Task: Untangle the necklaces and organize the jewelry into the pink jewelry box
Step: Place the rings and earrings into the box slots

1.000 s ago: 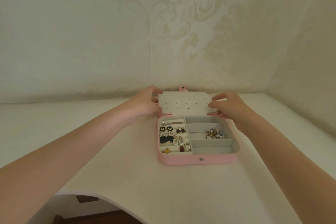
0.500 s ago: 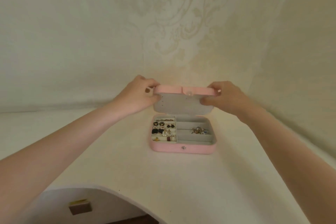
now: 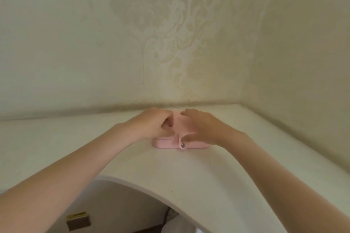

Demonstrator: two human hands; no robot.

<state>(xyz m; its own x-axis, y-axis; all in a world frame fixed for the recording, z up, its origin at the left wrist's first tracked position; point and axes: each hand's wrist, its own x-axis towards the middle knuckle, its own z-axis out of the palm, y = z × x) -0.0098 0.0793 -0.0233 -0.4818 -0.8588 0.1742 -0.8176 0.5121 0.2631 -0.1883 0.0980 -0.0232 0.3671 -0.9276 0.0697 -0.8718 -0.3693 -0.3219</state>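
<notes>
Jewelry box: the pink jewelry box (image 3: 166,144) lies flat on the white table (image 3: 189,172), toward the far edge near the wall, with its lid down; only the near side wall and a strip of the lid show between and below the hands.
Strap: a pink closure strap (image 3: 182,141) folds over the near edge of the lid and ends in a round metal snap (image 3: 183,145) on the near wall, right of the box's middle.
Left hand: the left hand (image 3: 153,126) rests on the left part of the lid, forearm reaching in from the near left; its fingers are curled inward toward the palm, knuckles up, pressing down on the lid and holding nothing that can be seen.
Right hand: the right hand (image 3: 200,128) lies over the right part of the lid, forearm coming from the near right; the fingers are stretched toward the left and kept close together, the thumb low beside the strap just above the snap.
Gap between hands: the two hands are near each other, not touching.
Backdrop: a pale patterned wall (image 3: 170,43) meets the table in a corner at the far right.
</notes>
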